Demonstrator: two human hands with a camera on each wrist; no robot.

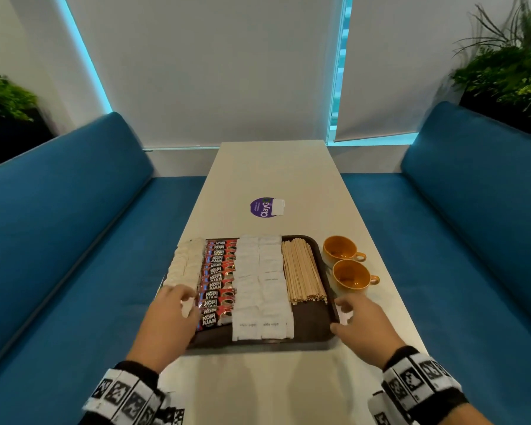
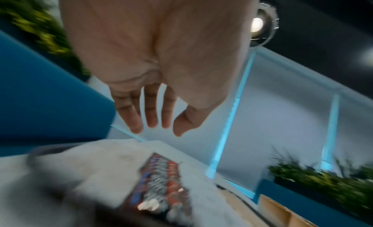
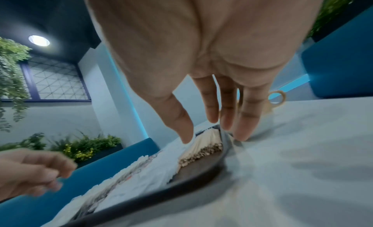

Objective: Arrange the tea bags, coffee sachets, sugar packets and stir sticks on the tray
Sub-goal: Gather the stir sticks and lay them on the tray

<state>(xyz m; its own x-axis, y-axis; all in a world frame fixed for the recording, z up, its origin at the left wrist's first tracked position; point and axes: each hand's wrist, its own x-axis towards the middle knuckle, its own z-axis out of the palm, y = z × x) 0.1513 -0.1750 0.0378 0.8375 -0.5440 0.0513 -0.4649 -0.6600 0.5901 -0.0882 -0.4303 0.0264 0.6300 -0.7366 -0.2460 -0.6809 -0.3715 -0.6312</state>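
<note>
**Full tray, little margin at the edges**

The brown tray (image 1: 307, 335) lies on the white table (image 1: 273, 173), holding tea bags (image 1: 183, 262), coffee sachets (image 1: 218, 280), sugar packets (image 1: 259, 280) and stir sticks (image 1: 301, 271) in rows. The left hand (image 1: 169, 317) hovers relaxed over the near tea bags, grasping nothing. The right hand (image 1: 362, 323) is also released, fingertips seemingly at the tray's right rim, though blur hides actual contact. A nudge there could roll the sticks, or shove the tray into the orange cups (image 1: 347, 265) just beside it.
</note>
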